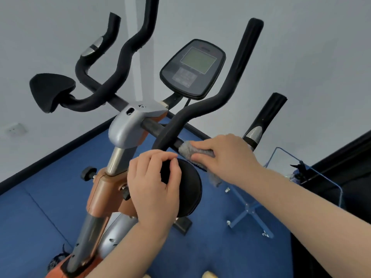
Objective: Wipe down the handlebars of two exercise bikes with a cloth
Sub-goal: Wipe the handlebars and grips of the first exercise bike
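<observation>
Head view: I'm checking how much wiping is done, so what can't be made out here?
- Bar section under the cloth: hidden by the cloth and the right hand.
- Round pad: near part hidden by the left hand.
- Tall left handlebar: cut off by the top edge.
- Console text: too small and blurred.
- Second bike: not identifiable.

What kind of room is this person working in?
Probably a small gym or workout room. An exercise bike with padded handlebars and a display console stands on blue carpet in a plain white-walled corner.
</observation>
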Demonstrator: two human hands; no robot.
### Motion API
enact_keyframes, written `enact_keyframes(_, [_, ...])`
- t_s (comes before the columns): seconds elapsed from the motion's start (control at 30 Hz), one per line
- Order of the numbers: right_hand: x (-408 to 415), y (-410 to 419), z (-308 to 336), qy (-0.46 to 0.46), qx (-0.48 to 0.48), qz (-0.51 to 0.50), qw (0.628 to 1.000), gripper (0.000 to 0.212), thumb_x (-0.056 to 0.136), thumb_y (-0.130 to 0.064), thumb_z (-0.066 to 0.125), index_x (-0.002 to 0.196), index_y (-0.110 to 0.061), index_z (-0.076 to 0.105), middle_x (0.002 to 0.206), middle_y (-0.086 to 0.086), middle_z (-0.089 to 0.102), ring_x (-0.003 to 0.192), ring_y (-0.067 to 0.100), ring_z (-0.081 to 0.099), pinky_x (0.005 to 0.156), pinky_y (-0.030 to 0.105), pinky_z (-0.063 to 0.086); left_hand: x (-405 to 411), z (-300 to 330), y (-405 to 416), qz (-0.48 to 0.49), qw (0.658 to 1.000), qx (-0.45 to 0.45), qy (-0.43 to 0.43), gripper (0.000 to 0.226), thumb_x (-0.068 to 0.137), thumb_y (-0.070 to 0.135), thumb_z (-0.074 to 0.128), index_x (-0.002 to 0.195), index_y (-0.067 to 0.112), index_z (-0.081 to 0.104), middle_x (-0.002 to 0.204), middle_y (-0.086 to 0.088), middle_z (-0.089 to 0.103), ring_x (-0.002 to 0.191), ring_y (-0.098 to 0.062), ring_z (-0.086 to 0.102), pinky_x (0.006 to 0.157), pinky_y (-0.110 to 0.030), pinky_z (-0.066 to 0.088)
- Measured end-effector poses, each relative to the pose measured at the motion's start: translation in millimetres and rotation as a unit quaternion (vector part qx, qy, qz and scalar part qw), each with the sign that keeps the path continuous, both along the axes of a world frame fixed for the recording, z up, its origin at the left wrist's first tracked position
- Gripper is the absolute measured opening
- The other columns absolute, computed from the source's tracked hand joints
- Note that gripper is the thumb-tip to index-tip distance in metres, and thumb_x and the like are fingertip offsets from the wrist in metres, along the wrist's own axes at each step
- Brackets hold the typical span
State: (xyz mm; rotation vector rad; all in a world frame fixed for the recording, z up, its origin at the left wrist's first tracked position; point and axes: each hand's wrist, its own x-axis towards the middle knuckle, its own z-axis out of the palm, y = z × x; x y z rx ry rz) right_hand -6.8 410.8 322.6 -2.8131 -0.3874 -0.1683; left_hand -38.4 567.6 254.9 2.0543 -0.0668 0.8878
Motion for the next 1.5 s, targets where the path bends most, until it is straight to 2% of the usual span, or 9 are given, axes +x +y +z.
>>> enact_keyframes(0.2, [-25,-63,15,-0.022,-0.029,0.155,0.987,0.021,0.087,-0.023,0.066,0.107,-0.022,0.072,0.103,-0.010,0.073,0.095,0.013,0.066,0.081,0.034,0.053,-6,8,1,-0.005,1.000,0.007,0.022,0.010,0.085,0.017,0.059,0.090,0.025,0.064,0.096,0.011,0.058,0.097,-0.006,0.047,0.094,-0.012,0.023])
enact_keyframes(0.43, [-33,14,-26,-0.169,-0.030,-0.033,0.985,0.021,0.090,-0.032,0.056,0.102,-0.021,0.069,0.079,-0.009,0.070,0.065,0.018,0.062,0.059,0.029,0.042,-3,27,-16,0.053,0.996,0.023,0.062,0.019,0.080,0.019,0.057,0.091,0.034,0.060,0.098,0.017,0.054,0.096,-0.004,0.045,0.092,-0.014,0.019])
enact_keyframes(0.73, [-28,-46,-20,-0.169,0.026,0.158,0.973,0.025,0.083,-0.021,0.071,0.108,-0.018,0.072,0.108,-0.008,0.072,0.087,0.015,0.071,0.071,0.034,0.056,3,29,-22,0.086,0.988,0.099,0.084,0.015,0.083,0.022,0.056,0.091,0.033,0.061,0.095,0.016,0.058,0.094,-0.008,0.050,0.084,-0.020,0.021])
enact_keyframes(0.9, [-36,-56,-20,-0.203,0.211,0.053,0.955,0.026,0.085,-0.018,0.068,0.111,-0.022,0.070,0.107,-0.017,0.069,0.095,-0.007,0.062,0.082,0.014,0.050,-3,30,-16,0.048,0.991,0.102,0.077,0.011,0.087,0.021,0.057,0.091,0.029,0.063,0.095,0.014,0.061,0.095,-0.010,0.053,0.086,-0.026,0.030])
enact_keyframes(0.97, [-50,-53,-18,-0.157,0.434,-0.080,0.883,0.025,0.085,-0.021,0.068,0.108,-0.031,0.071,0.098,-0.021,0.072,0.092,-0.007,0.064,0.079,0.010,0.049,-5,28,-14,0.041,0.992,0.090,0.072,0.011,0.087,0.020,0.058,0.092,0.027,0.064,0.094,0.014,0.061,0.095,-0.010,0.053,0.087,-0.028,0.032])
enact_keyframes(1.03, [-66,-38,-21,-0.076,0.628,-0.186,0.752,0.022,0.083,-0.023,0.070,0.103,-0.031,0.073,0.094,-0.012,0.075,0.092,0.006,0.070,0.078,0.022,0.055,-7,27,-14,0.042,0.993,0.078,0.074,0.010,0.088,0.019,0.058,0.093,0.026,0.064,0.094,0.016,0.059,0.096,-0.010,0.053,0.087,-0.027,0.032])
enact_keyframes(1.2, [-100,-10,-30,0.146,0.778,-0.299,0.533,0.024,0.075,-0.021,0.073,0.096,-0.010,0.070,0.092,0.011,0.075,0.082,0.025,0.073,0.060,0.034,0.059,-7,25,-13,0.038,0.994,0.078,0.064,0.011,0.089,0.023,0.055,0.093,0.029,0.063,0.093,0.020,0.055,0.095,-0.005,0.050,0.089,-0.022,0.027])
enact_keyframes(1.4, [-103,-21,-35,0.337,0.780,-0.322,0.418,0.018,0.086,-0.017,0.058,0.080,-0.005,0.071,0.072,0.012,0.071,0.056,0.024,0.067,0.047,0.032,0.054,-7,22,-12,0.029,0.995,0.073,0.063,0.012,0.089,0.025,0.053,0.093,0.030,0.063,0.093,0.020,0.058,0.095,-0.007,0.052,0.091,-0.009,0.021])
enact_keyframes(1.5, [-83,-12,-35,0.401,0.802,-0.244,0.370,0.026,0.085,-0.009,0.050,0.101,0.000,0.068,0.094,0.016,0.069,0.079,0.027,0.067,0.079,0.042,0.055,-7,22,-11,0.026,0.994,0.080,0.067,0.012,0.090,0.025,0.053,0.094,0.029,0.063,0.094,0.017,0.061,0.095,-0.008,0.052,0.091,-0.008,0.020])
